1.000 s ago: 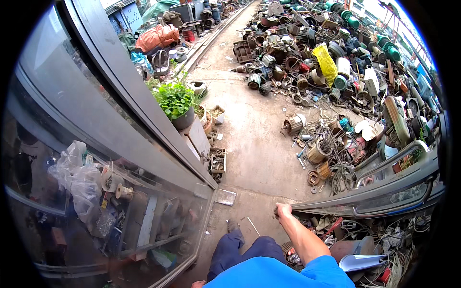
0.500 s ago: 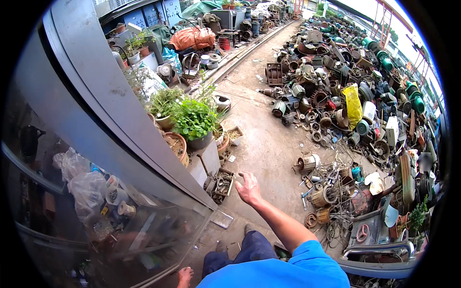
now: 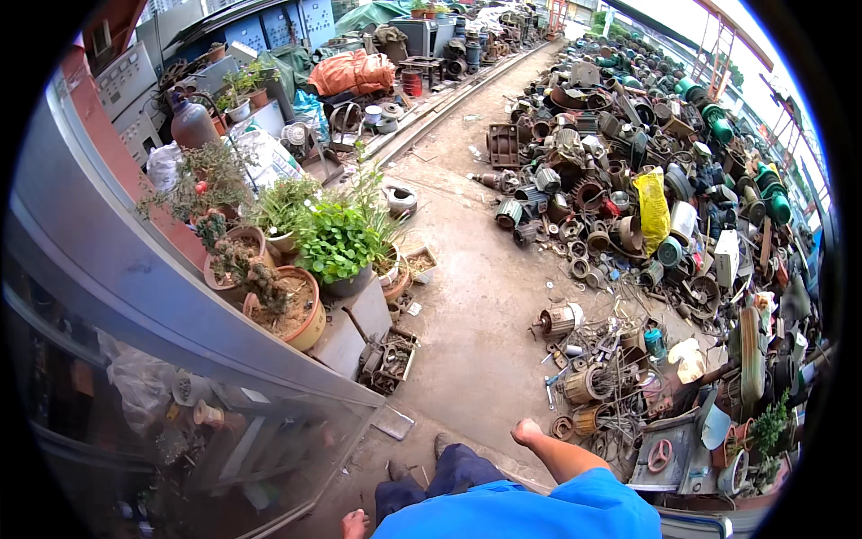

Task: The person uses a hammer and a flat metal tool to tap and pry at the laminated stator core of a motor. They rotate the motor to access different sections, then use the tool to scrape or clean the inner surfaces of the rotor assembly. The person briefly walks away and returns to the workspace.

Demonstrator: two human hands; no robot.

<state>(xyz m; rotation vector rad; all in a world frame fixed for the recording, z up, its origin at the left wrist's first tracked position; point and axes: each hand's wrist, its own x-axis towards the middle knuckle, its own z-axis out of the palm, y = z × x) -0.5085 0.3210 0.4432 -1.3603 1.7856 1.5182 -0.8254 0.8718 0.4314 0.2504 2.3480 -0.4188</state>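
My right hand (image 3: 528, 432) hangs in front of my body on the right, over the concrete floor, touching nothing. Its fingers are curled in, and no object shows in it. Low at the bottom edge, beside my left leg, is my left hand (image 3: 356, 524), partly cut off. Its fingers look loosely curled with nothing visible in them. Nearest to my right hand on the floor lie rusty metal rings (image 3: 562, 427) and a motor core wound with copper (image 3: 586, 384). To my left stands a framed glass door (image 3: 269, 449).
A concrete path (image 3: 458, 296) runs ahead. Along its left stand potted plants (image 3: 337, 234) and a crate of metal parts (image 3: 391, 361). Heaped scrap motors (image 3: 584, 171), with a yellow sack (image 3: 653, 214), line the right. A metal doorsill plate (image 3: 393, 422) lies near my feet.
My right hand has dropped back toward my body and to the right, its spread fingers now curled. The view has moved forward, and more of the plants beyond the door frame shows.
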